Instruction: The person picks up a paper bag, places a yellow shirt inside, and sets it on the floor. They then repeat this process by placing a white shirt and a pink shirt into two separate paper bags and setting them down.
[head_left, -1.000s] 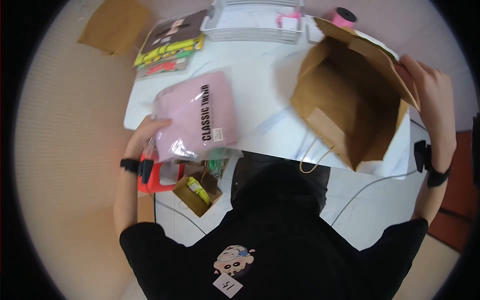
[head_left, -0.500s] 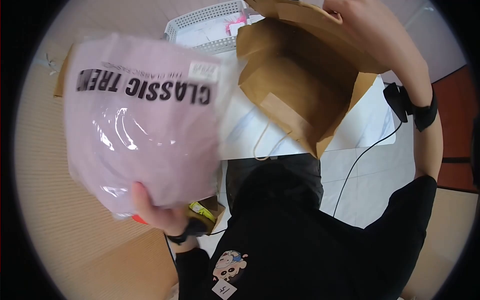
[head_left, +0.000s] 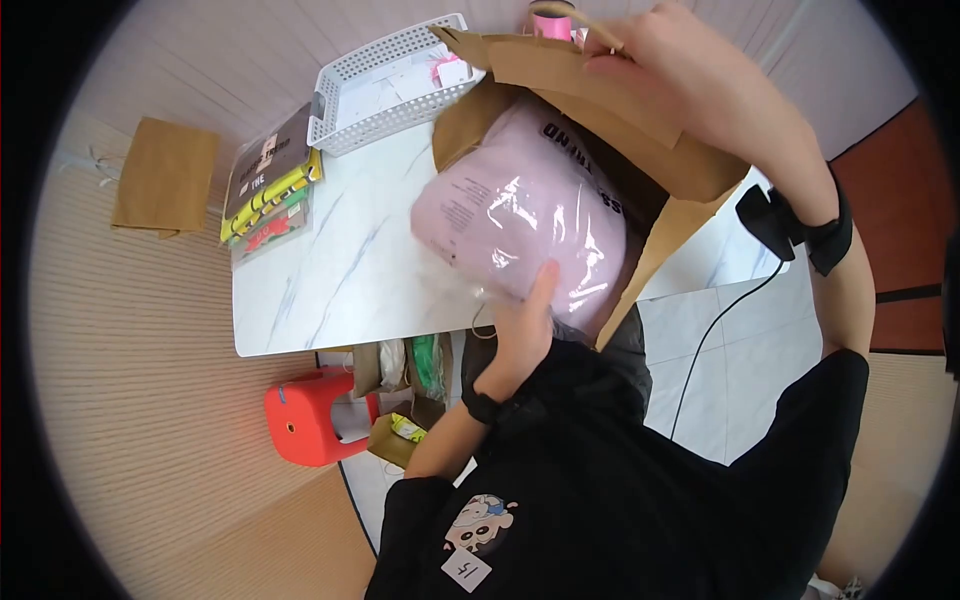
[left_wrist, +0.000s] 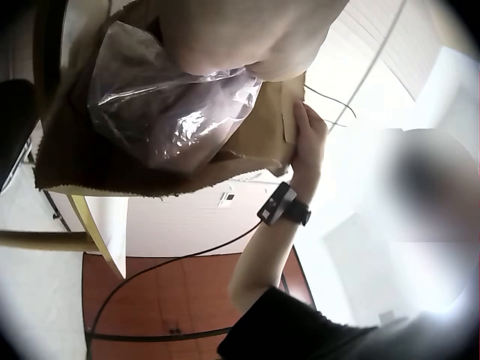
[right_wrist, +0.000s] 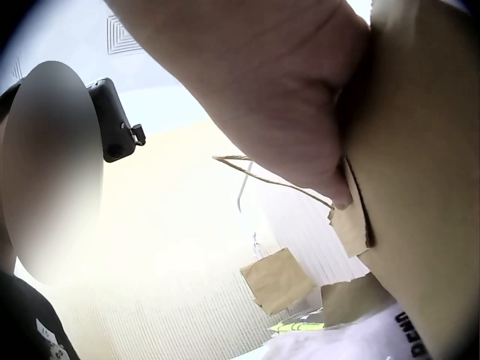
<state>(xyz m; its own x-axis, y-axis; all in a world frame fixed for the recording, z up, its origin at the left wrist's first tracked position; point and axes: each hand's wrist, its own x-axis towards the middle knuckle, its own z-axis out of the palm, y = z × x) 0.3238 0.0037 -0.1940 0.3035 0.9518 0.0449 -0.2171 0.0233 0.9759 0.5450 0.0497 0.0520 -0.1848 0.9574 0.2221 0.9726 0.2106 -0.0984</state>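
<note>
The pink package [head_left: 520, 215] blocks the paper bag's [head_left: 690, 170] mouth.

Pink wrapped garment [head_left: 520, 215] half inside brown bag [head_left: 640, 110]

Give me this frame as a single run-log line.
left hand: pushes pink plastic-wrapped garment pack | right hand: grips rim of brown paper bag | pack partly inside bag | white marble-pattern table

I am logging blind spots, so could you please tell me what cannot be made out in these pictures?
- Head view: the far end of the pink packet is hidden inside the paper bag.
- Head view: the left hand has only its thumb showing; the packet covers its fingers.
- Right wrist view: the right hand fills the frame, hiding the bag's mouth.
- Left wrist view: the background is blurred.
</note>
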